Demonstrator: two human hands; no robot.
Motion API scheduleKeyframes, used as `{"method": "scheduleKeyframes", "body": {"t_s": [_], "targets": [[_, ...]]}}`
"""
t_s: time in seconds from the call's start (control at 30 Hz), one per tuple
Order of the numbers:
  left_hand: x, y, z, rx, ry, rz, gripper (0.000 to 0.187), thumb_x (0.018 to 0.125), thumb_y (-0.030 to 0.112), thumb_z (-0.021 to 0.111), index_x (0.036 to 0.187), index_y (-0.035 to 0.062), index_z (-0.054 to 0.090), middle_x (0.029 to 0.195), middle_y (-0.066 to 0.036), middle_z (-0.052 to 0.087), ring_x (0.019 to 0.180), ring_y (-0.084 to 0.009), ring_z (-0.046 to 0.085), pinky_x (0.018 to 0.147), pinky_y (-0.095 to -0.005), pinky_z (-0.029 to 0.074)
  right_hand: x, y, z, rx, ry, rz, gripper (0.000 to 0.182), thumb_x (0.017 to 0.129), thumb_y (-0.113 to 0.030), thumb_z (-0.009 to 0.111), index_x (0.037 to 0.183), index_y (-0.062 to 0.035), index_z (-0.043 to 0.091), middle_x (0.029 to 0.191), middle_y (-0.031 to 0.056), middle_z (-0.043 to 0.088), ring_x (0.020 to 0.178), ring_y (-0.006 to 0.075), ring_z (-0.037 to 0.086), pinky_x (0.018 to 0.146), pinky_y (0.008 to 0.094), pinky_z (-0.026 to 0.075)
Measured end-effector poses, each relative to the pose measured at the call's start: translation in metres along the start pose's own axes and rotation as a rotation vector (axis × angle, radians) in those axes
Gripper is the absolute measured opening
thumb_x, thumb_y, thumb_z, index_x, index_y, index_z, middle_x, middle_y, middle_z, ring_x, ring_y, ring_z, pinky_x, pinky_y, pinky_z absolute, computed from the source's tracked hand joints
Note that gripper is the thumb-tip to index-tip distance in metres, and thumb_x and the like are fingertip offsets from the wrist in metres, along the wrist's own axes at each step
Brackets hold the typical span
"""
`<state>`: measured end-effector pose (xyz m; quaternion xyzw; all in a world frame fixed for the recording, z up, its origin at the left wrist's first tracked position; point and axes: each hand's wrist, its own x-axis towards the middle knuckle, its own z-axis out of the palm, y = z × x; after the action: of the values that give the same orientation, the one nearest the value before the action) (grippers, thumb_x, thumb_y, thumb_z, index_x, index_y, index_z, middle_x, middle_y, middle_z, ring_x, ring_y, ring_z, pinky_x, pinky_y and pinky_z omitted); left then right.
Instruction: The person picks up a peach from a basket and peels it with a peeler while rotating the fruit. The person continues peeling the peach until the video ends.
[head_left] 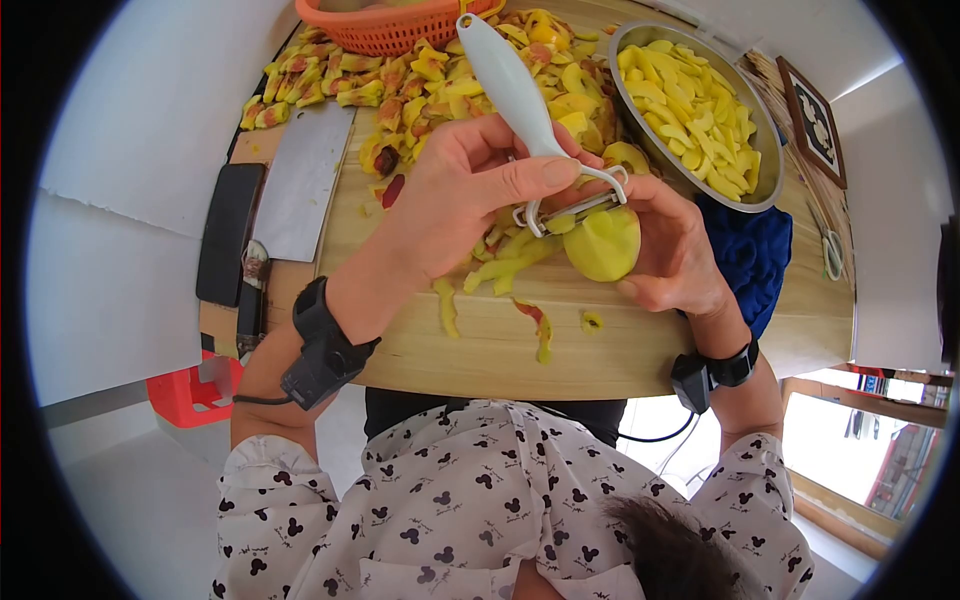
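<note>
My left hand [450, 190] is closed around the pale handle of a Y-shaped peeler [510, 85], thumb pressed near its neck. The peeler's blade lies against the top of a round yellow fruit [605, 245], with a bit of peel at the blade. From the right side, my right hand [675, 240] holds this fruit between thumb and fingers; most of its visible surface is smooth and pale yellow. Below the hands, strips of peel [515, 262] lie on the wooden table [440, 350], along with a red-and-yellow strip [535, 325] and a small scrap [592, 321].
A metal bowl [770, 165] of yellow slices stands at the back right, beside a blue cloth [745, 260] and scissors [831, 250]. Peels and fruit pieces [420, 85] cover the back, before an orange basket [385, 35]. A cleaver [300, 180] and phone [230, 230] lie left.
</note>
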<state>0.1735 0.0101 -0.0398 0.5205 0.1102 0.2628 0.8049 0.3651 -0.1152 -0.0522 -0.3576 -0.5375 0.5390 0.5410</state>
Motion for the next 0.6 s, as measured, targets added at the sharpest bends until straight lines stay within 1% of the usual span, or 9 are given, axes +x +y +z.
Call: {"method": "scheduleKeyframes", "body": {"t_s": [0.03, 0.13, 0.27, 0.33, 0.43, 0.6], "targets": [[0.0004, -0.0001, -0.0005, -0.031, 0.010, -0.008, 0.026, 0.086, 0.010, 0.063, 0.109, -0.0023, 0.057, 0.102, -0.012, 0.064, 0.091, -0.0171, 0.063, 0.082, -0.0297, 0.051, -0.0007, -0.0003, 0.0001, 0.037, -0.010, 0.025, 0.067, 0.062, 0.006, 0.069, 0.125, 0.0022, 0.046, 0.124, 0.0085, 0.049, 0.119, 0.0199, 0.047, 0.106, 0.0364, 0.034], [0.0004, 0.0004, -0.0017, -0.082, -0.005, -0.038, 0.027, 0.086, 0.010, 0.063, 0.109, -0.0022, 0.057, 0.102, -0.011, 0.064, 0.093, -0.0168, 0.062, 0.083, -0.0296, 0.050, -0.0016, 0.0006, 0.0009, 0.064, 0.004, 0.004, 0.068, 0.063, 0.005, 0.070, 0.126, 0.0021, 0.047, 0.125, 0.0093, 0.050, 0.119, 0.0208, 0.047, 0.106, 0.0376, 0.035], [0.0010, -0.0014, -0.0013, -0.088, 0.010, -0.001, 0.026, 0.087, 0.010, 0.063, 0.109, -0.0017, 0.057, 0.102, -0.010, 0.064, 0.096, -0.0162, 0.061, 0.087, -0.0298, 0.048, -0.0020, 0.0011, -0.0020, 0.080, -0.023, 0.019, 0.068, 0.064, 0.005, 0.069, 0.128, 0.0020, 0.046, 0.128, 0.0111, 0.050, 0.122, 0.0223, 0.046, 0.107, 0.0399, 0.035], [0.0016, -0.0018, -0.0029, -0.071, 0.004, -0.008, 0.025, 0.087, 0.010, 0.062, 0.109, -0.0013, 0.058, 0.103, -0.010, 0.064, 0.096, -0.0156, 0.061, 0.090, -0.0299, 0.047, -0.0022, 0.0003, -0.0017, 0.137, -0.010, 0.059, 0.069, 0.066, 0.005, 0.069, 0.131, 0.0016, 0.045, 0.131, 0.0128, 0.049, 0.124, 0.0240, 0.045, 0.107, 0.0419, 0.034], [0.0018, -0.0020, -0.0036, -0.021, 0.015, -0.002, 0.025, 0.087, 0.009, 0.062, 0.109, -0.0010, 0.058, 0.102, -0.009, 0.064, 0.097, -0.0154, 0.061, 0.090, -0.0300, 0.047, -0.0043, 0.0043, -0.0039, 0.180, 0.001, 0.061, 0.070, 0.067, 0.005, 0.069, 0.132, 0.0015, 0.044, 0.132, 0.0145, 0.049, 0.125, 0.0249, 0.044, 0.107, 0.0426, 0.034], [0.0016, -0.0029, -0.0040, 0.058, 0.044, 0.022, 0.024, 0.087, 0.008, 0.063, 0.109, -0.0006, 0.058, 0.102, -0.010, 0.065, 0.097, -0.0146, 0.061, 0.089, -0.0290, 0.047, -0.0028, 0.0009, -0.0048, 0.158, -0.012, 0.068, 0.069, 0.069, 0.005, 0.068, 0.133, 0.0018, 0.043, 0.130, 0.0160, 0.050, 0.124, 0.0251, 0.046, 0.107, 0.0429, 0.034]]}}
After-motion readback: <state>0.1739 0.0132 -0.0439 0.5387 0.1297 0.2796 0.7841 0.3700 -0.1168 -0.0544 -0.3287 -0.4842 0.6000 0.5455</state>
